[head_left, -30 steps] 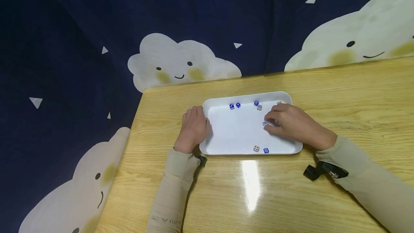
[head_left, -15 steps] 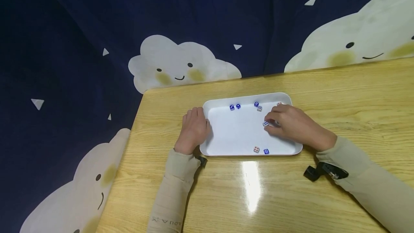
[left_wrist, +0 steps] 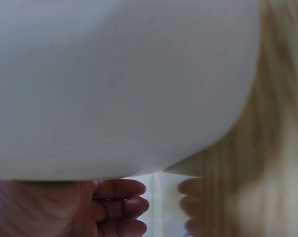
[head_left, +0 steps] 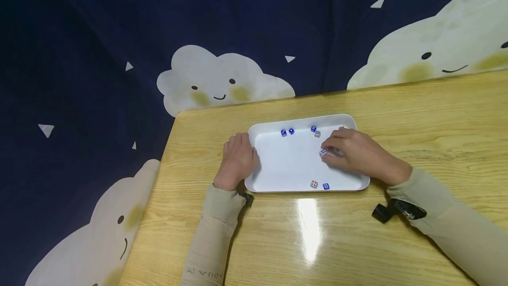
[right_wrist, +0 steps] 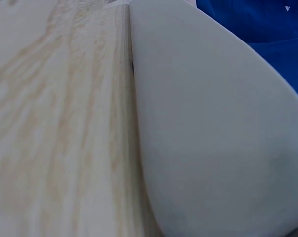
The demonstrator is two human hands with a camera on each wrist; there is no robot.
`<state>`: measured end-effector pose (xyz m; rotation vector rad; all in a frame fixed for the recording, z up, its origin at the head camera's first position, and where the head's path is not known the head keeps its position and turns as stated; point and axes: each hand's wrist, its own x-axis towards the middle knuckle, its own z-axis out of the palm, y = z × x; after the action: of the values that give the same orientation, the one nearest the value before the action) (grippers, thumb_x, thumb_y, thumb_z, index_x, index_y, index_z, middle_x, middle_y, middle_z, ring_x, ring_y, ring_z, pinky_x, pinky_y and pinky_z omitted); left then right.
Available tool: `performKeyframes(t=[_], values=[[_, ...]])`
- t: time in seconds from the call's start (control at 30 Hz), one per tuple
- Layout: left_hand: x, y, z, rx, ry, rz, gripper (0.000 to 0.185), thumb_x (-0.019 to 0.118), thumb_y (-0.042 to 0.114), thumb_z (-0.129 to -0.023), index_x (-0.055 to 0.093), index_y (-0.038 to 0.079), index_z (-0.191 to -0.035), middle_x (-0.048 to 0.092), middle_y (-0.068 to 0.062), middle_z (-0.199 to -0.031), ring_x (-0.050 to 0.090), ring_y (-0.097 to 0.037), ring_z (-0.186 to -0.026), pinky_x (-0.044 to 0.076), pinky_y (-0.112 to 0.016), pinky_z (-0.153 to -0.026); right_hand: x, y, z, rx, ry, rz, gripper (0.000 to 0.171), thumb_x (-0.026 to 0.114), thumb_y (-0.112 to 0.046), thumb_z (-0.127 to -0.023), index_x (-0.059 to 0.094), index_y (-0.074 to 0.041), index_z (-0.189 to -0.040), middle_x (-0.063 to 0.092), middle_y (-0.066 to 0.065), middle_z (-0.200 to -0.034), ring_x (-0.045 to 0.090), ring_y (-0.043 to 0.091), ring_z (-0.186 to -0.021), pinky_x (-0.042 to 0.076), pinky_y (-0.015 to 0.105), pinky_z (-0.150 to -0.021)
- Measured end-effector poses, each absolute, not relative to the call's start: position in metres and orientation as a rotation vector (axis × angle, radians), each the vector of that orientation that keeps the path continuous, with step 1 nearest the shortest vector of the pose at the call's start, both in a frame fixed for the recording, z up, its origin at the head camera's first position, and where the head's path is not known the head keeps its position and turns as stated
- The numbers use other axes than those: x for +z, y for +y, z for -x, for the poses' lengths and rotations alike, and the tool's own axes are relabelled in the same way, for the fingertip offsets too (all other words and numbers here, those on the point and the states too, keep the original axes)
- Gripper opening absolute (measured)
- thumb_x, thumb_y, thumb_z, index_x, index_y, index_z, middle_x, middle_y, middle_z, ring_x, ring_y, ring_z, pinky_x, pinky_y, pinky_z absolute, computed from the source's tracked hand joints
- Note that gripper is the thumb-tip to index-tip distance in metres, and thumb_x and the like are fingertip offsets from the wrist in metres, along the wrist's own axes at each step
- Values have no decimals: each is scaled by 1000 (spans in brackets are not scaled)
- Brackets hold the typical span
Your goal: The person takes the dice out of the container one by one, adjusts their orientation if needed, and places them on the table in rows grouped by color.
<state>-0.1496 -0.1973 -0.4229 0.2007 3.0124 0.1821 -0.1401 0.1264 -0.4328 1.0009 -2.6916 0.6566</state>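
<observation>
I see right hand (head_left: pixel 353 151) pinching white, blue-pipped die (head_left: pixel 323 152), left hand (head_left: pixel 238 158) gripping rectangular white tray (head_left: pixel 287 162), lengthwise nine-to-three — beige sleeve lettering (head_left: pixel 204 272) unclear.

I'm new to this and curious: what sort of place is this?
Hard to be sure; perhaps a child's playroom or a corner set up for filming: navy cloth printed with smiling clouds hangs behind a wood-grain table, where a white tray holds blue and white dice.

White tray (left_wrist: pixel 114 89), left hand (left_wrist: pixel 84 210), wooden table (left_wrist: pixel 282 98)
</observation>
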Motion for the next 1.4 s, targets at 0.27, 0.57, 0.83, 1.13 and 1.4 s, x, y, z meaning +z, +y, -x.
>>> performKeyframes(t=[0.27,0.57,0.83,1.13,1.4], values=[[-423,-197,149,200,3028,-203,32,41,20,-104,48,-4,-125,53,-18,-114,46,-35,-105,39,-45,-95,-432,129,142,672,-2624,-1040,22,86,-26,-82,80,-12,-99,74,2,-95,64,19,-92,57,39,-83],[-422,-195,149,212,3034,-201,31,41,19,-104,48,-4,-123,53,-18,-111,46,-35,-104,39,-45,-94,-427,133,143,747,-2521,-1070,26,89,-24,-77,80,-14,-100,75,-1,-95,63,14,-88,56,38,-77],[-420,-194,149,206,3029,-193,32,42,20,-104,48,-4,-125,53,-18,-112,46,-35,-104,39,-46,-95,-418,139,142,796,-2556,-1020,25,89,-23,-79,81,-15,-102,74,-2,-94,64,12,-86,56,36,-74],[-419,-195,148,213,3024,-193,33,41,20,-104,48,-4,-126,53,-18,-114,45,-35,-105,38,-46,-96,-408,145,141,867,-2560,-931,23,90,-19,-77,81,-17,-99,73,-4,-90,63,10,-79,54,30,-69],[-419,-195,147,207,3019,-180,36,42,21,-104,47,-4,-129,54,-18,-117,45,-35,-107,39,-46,-96,-401,151,143,871,-2578,-858,23,90,-18,-77,82,-18,-99,75,-6,-93,63,11,-78,50,23,-67]])
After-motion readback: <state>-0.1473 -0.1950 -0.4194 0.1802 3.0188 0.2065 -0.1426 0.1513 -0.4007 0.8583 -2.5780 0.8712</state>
